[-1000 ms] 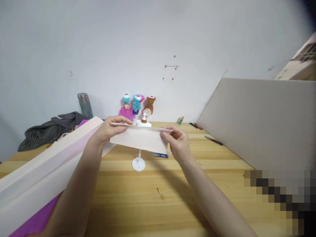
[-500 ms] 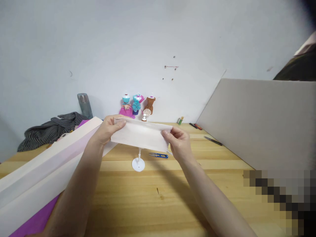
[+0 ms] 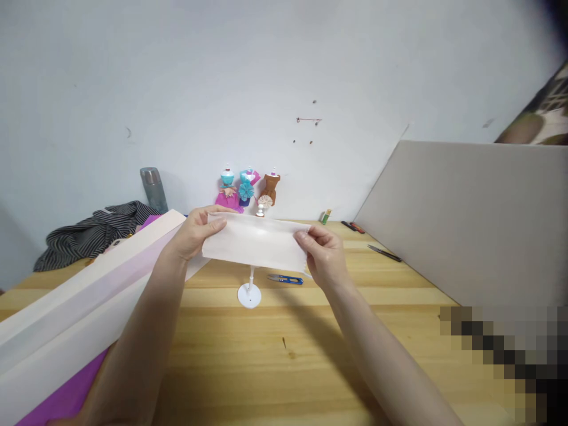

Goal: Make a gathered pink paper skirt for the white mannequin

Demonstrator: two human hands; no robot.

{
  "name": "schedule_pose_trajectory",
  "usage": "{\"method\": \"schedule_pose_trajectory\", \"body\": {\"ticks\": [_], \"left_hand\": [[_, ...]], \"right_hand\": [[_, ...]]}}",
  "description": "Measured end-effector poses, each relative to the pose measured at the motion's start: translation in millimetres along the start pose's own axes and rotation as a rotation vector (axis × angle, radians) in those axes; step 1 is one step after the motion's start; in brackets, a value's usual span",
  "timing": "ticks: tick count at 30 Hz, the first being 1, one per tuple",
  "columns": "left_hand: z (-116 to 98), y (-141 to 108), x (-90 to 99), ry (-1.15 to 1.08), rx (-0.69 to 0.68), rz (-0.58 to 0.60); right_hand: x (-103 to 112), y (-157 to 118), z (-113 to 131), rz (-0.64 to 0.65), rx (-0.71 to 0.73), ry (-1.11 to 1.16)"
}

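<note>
A white rectangular piece of fabric or paper (image 3: 257, 242) is stretched out between my two hands above the wooden table. My left hand (image 3: 199, 232) pinches its left end, thumb in front. Its right end is pinched by my right hand (image 3: 322, 248) between thumb and fingers. Behind and below the piece stands a small mannequin on a white round base (image 3: 249, 296); most of its body is hidden. Blue thread snips (image 3: 286, 278) lie on the table just right of the stand.
Dressed miniature mannequins (image 3: 246, 189) stand by the wall. A bottle (image 3: 153, 189), striped cloth (image 3: 97, 231) and long folded white sheets (image 3: 89, 296) occupy the left. Right are a green item (image 3: 326, 216), tweezers (image 3: 384, 253) and a grey panel (image 3: 470, 225).
The white piece is held slightly flatter and a little further right. Beyond the panel at the upper right, the partly visible person has shifted.
</note>
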State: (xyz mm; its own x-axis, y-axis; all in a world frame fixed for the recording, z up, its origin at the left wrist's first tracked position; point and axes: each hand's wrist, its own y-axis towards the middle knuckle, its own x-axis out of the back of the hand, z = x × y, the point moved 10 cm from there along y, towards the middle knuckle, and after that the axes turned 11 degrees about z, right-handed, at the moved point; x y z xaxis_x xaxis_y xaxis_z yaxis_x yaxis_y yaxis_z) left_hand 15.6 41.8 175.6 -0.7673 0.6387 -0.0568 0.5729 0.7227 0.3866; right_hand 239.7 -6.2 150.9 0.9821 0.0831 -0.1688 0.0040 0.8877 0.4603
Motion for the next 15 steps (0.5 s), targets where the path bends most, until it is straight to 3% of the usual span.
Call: {"method": "schedule_pose_trajectory", "body": {"ticks": [15], "left_hand": [[2.0, -0.4, 9.1, 0.069, -0.005, -0.022]], "right_hand": [[3.0, 2.5, -1.0, 0.01, 0.0, 0.021]]}}
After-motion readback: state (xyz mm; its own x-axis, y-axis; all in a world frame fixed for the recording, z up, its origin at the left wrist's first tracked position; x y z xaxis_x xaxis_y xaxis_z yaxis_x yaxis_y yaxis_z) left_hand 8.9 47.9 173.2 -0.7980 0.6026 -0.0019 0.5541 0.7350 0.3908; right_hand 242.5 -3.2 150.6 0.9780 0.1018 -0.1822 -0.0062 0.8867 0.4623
